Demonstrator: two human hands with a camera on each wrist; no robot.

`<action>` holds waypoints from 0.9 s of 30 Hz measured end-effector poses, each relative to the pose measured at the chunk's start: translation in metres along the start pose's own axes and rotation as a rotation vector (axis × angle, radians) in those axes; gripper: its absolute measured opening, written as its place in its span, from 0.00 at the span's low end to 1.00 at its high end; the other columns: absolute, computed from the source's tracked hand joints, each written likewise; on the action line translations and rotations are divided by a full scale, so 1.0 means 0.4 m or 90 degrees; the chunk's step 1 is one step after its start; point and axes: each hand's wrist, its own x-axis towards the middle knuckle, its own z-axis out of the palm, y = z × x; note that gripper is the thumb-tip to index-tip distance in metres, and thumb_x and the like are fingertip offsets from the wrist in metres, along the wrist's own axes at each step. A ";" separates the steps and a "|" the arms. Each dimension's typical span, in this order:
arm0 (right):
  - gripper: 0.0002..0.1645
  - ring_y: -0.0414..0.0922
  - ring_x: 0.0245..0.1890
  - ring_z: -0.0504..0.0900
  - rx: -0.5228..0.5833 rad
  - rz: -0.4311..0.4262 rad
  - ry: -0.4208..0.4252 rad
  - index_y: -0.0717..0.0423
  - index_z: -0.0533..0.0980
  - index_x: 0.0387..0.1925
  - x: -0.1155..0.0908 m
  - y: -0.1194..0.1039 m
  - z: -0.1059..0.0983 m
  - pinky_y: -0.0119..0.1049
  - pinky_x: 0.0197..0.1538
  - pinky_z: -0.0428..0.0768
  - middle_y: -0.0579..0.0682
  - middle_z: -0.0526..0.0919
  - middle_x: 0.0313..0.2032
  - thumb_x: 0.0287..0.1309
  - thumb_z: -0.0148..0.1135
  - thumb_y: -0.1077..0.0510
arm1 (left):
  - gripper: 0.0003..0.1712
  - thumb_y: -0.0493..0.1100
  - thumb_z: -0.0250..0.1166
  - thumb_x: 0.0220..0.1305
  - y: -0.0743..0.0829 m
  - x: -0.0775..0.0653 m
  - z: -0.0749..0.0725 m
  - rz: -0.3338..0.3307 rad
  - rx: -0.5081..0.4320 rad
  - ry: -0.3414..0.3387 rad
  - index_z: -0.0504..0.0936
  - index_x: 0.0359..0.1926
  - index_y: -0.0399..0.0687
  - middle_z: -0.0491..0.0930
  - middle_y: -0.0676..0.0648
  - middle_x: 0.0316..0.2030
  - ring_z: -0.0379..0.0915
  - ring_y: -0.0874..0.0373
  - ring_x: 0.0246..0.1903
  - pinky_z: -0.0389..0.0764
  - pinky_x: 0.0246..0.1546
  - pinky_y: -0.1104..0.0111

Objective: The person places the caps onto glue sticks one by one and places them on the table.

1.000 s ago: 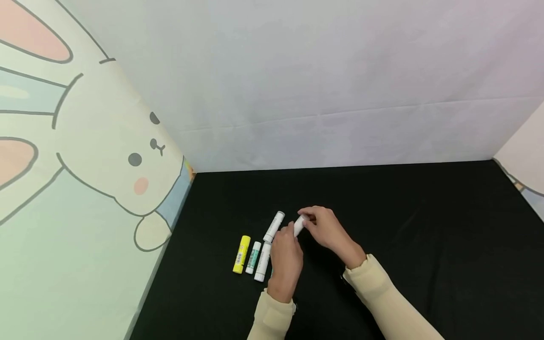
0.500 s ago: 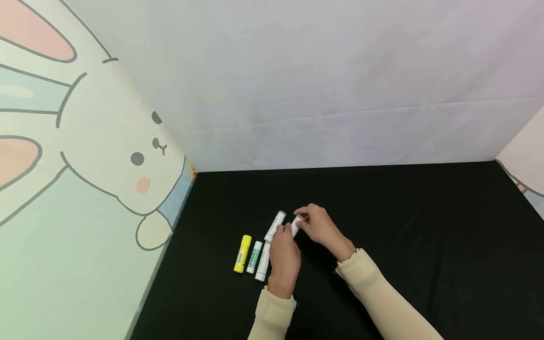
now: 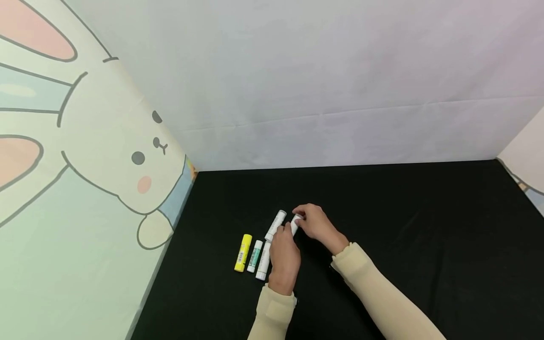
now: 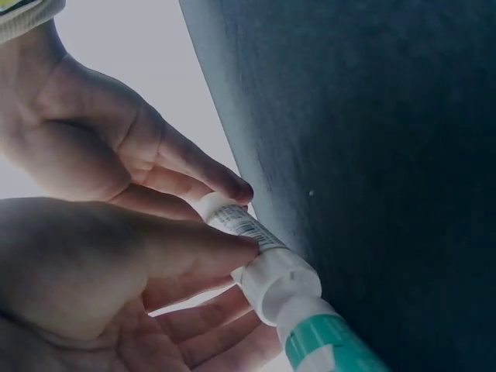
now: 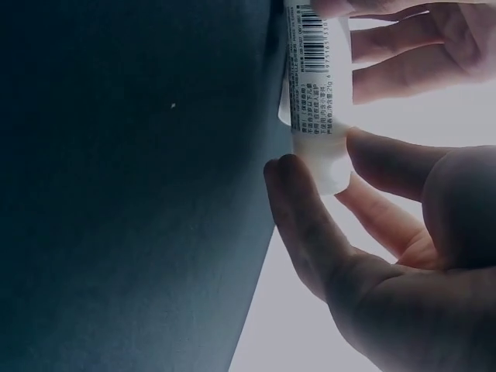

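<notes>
Both my hands hold one white glue stick point(image 3: 294, 226), tilted in the head view, with a barcode label point(image 5: 314, 46) facing the right wrist camera. At its far end, my right hand point(image 3: 318, 224) pinches it between thumb and fingertips. The thumb and fingers of my left hand point(image 3: 284, 259) grip the near end. Just left of the held stick lies another white glue stick point(image 3: 275, 225), in line with a lower white glue stick point(image 3: 263, 264) partly covered by my left hand. In the left wrist view, a teal-and-white tube point(image 4: 325, 341) overlaps the near end.
Left of the hands, a slim green-and-white glue stick point(image 3: 254, 256) and a yellow glue stick point(image 3: 243, 253) lie side by side on the black tablecloth point(image 3: 403, 226). A pale wall point(image 3: 318, 85) rises behind the table, and a rabbit-print panel point(image 3: 102, 141) stands along the left.
My right hand and forearm have shifted a little left, bringing the held glue stick closer to the white one beside it. My left hand has hardly moved and both grips stay on.
</notes>
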 end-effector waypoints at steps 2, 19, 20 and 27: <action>0.17 0.52 0.49 0.85 -0.008 0.007 0.000 0.63 0.83 0.59 0.004 -0.002 0.003 0.46 0.50 0.85 0.61 0.86 0.54 0.71 0.66 0.67 | 0.24 0.22 0.70 0.60 0.000 0.001 0.001 -0.008 0.001 -0.007 0.83 0.58 0.32 0.83 0.35 0.44 0.83 0.41 0.41 0.86 0.39 0.53; 0.19 0.54 0.52 0.85 -0.035 0.029 -0.033 0.66 0.81 0.60 0.017 -0.020 0.028 0.46 0.51 0.85 0.63 0.85 0.56 0.69 0.67 0.68 | 0.20 0.23 0.73 0.59 0.004 0.002 0.000 -0.033 0.049 -0.020 0.85 0.53 0.34 0.82 0.38 0.42 0.81 0.43 0.41 0.86 0.41 0.56; 0.20 0.55 0.52 0.85 -0.035 0.028 -0.034 0.66 0.81 0.61 0.017 -0.020 0.029 0.46 0.51 0.85 0.64 0.84 0.56 0.69 0.67 0.69 | 0.19 0.23 0.73 0.59 0.004 0.001 0.000 -0.035 0.052 -0.021 0.85 0.52 0.34 0.82 0.38 0.42 0.81 0.43 0.41 0.86 0.41 0.56; 0.20 0.54 0.51 0.85 -0.040 0.012 -0.022 0.67 0.81 0.61 0.016 -0.020 0.034 0.46 0.51 0.85 0.64 0.84 0.58 0.68 0.66 0.70 | 0.18 0.23 0.72 0.60 0.008 0.000 -0.001 -0.040 0.055 -0.015 0.85 0.51 0.33 0.82 0.38 0.41 0.82 0.44 0.41 0.86 0.42 0.56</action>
